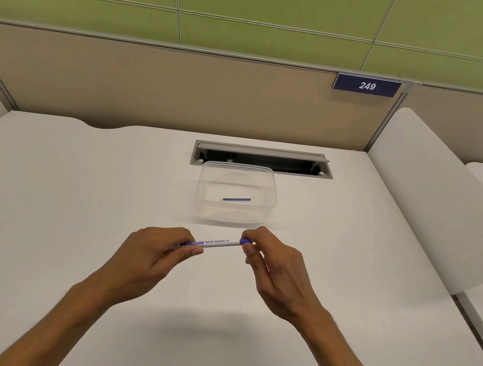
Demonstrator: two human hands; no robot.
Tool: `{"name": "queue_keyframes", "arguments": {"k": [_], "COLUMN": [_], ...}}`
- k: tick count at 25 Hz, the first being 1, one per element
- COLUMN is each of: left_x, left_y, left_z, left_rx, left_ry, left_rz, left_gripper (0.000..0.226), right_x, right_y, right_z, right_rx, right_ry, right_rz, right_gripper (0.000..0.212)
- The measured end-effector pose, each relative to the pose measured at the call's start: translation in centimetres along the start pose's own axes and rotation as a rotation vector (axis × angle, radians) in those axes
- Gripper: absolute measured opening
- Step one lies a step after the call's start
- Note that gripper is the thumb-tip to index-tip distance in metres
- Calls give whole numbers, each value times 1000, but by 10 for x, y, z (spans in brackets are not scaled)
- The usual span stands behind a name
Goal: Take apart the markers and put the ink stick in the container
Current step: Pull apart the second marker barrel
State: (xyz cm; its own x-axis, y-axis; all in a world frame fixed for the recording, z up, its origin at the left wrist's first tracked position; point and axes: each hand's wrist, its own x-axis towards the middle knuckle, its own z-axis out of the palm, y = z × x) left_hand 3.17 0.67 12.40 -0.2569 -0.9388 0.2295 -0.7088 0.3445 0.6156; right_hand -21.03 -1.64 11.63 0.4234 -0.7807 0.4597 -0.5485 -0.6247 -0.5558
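A white whiteboard marker (218, 243) with blue lettering is held level above the white desk (56, 194), a little in front of the container. My left hand (154, 251) grips its left end, which is hidden in the fingers. My right hand (268, 259) pinches the blue end piece (245, 241) at its right end. Just beyond stands a clear plastic container (237, 194) with one blue ink stick (236, 199) lying on its bottom.
An open grey cable hatch (261, 159) sits in the desk right behind the container. A beige partition (155, 86) with a "249" plate (367, 85) closes the back. A white side panel (428, 195) rises on the right.
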Motion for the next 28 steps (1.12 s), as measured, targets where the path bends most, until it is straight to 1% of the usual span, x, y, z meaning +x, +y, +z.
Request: {"name": "queue_keyframes", "arguments": {"k": [4, 8, 10, 13, 16, 17, 18, 19, 21, 22, 25, 27, 28], "left_x": [2, 0, -1, -2, 0, 0, 0, 1, 1, 1, 5, 6, 6], "left_y": [1, 4, 5, 8, 10, 10, 9, 8, 6, 4, 0, 1, 3], "left_z": [-2, -4, -3, -3, -5, -5, -5, -5, -4, -4, -8, -12, -13], "left_rx": [-18, 51, 90, 138, 323, 347, 336, 304, 228, 193, 59, -33, -46], "left_ry": [-17, 29, 52, 73, 101, 103, 101, 94, 66, 54, 2, -36, -38], "left_rz": [-1, 1, 11, 46, 114, 114, 102, 77, 24, 10, 7, 5, 10], "left_gripper": [32, 30, 32, 30, 33, 35, 35, 34, 34, 34, 39, 40, 39], "right_x": [4, 5, 4, 4, 6, 6, 6, 5, 4, 4, 7, 9, 9], "right_y": [-2, -1, 0, -4, -6, -7, -7, -7, -6, -6, -4, -2, -2], "right_z": [-4, -2, 1, 7, 14, 15, 14, 13, 10, 7, 2, 0, 0], "right_rx": [-40, -55, 16, 157, 469, 521, 486, 377, 108, 16, -143, -197, -190], "right_ry": [-2, 5, -11, -48, -70, -69, -57, -39, -2, 16, 62, 86, 94], "right_rz": [-53, -44, 29, 191, 420, 455, 448, 401, 260, 181, -50, -144, -156], "right_gripper": [14, 16, 26, 40, 49, 48, 46, 42, 32, 26, 14, 14, 17]}}
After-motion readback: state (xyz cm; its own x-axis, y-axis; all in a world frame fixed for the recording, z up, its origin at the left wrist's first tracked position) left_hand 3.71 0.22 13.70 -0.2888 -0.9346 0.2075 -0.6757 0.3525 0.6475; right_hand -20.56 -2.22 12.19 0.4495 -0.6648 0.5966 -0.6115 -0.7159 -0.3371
